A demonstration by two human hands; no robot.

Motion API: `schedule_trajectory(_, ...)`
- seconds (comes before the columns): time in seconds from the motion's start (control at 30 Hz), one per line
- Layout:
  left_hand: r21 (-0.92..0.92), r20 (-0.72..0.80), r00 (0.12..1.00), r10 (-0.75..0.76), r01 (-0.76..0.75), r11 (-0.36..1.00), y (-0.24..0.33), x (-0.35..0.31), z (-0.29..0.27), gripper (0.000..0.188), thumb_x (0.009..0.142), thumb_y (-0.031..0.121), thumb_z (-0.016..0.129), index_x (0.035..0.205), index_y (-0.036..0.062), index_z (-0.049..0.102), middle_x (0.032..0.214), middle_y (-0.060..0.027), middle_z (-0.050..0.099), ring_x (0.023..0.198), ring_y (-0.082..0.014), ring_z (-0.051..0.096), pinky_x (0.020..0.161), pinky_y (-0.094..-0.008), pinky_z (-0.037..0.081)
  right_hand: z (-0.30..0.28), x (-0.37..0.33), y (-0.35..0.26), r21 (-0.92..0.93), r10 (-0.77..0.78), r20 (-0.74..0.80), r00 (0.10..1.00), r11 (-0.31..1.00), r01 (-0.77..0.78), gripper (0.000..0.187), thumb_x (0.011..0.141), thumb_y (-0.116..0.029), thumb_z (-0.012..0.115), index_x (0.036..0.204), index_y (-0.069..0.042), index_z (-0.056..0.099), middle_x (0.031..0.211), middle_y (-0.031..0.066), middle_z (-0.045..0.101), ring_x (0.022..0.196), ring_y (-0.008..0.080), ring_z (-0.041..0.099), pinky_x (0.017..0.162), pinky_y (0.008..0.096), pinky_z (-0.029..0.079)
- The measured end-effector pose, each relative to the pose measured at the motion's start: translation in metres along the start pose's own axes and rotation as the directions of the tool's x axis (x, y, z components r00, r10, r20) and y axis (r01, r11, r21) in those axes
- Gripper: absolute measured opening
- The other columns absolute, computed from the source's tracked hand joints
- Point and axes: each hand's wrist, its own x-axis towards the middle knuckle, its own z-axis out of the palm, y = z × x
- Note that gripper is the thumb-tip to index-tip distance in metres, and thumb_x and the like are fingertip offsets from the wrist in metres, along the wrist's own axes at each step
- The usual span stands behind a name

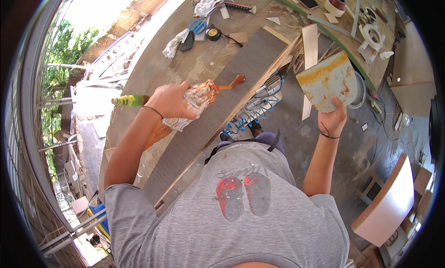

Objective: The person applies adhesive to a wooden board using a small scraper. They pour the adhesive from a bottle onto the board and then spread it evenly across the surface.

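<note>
My left hand is closed around a crumpled whitish plastic bag smeared with orange-brown, glue-like stuff. From the bag's tip a thick orange-brown strand runs down to a glossy blob on a long dark grey board. My right hand grips the lower edge of a flat, pale, stiff sheet, stained with the same orange along its top and face. That sheet is held up to the right, apart from the board. What lies inside the bag is hidden by my fingers and the wrinkles.
On the worktable lie a green-yellow bottle, blue-handled scissors and a tape measure. A blue coiled hose hangs beside the board's near edge. Tape rolls sit on another table; a bucket stands behind the sheet.
</note>
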Motion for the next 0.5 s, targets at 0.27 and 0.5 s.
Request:
schedule_trajectory(0.27,-0.199,-0.15,0.978,-0.141,0.11,0.974,-0.049,-0.107,0.092,0.083,0.056,0.056,0.081,0.119,0.0073,0.056,0.107,-0.0146,0.067,0.098,-0.0351,0.065,0.084,-0.0437,0.051,0.041,-0.011,0.025,-0.134,0.093,0.137,0.986,0.988,-0.074,0.061,0.086,0.002,0.056,0.144,-0.001,0.039,0.139,0.0117,0.05,0.129,0.028,0.049,0.108,0.0433,0.039)
schedule_trajectory(0.5,-0.389,-0.442,0.842,-0.309,0.131,0.912,-0.062,-0.181,0.148,0.093,0.054,0.049,0.084,0.132,0.0113,0.049,0.117,-0.0107,0.064,0.095,-0.0341,0.067,0.081,-0.0439,0.055,0.142,-0.075,0.1,-0.711,0.384,0.656,0.65,0.605,0.36,0.041,0.088,0.007,0.055,0.128,0.0,0.058,0.122,0.0121,0.065,0.114,0.0281,0.062,0.098,0.034,0.046)
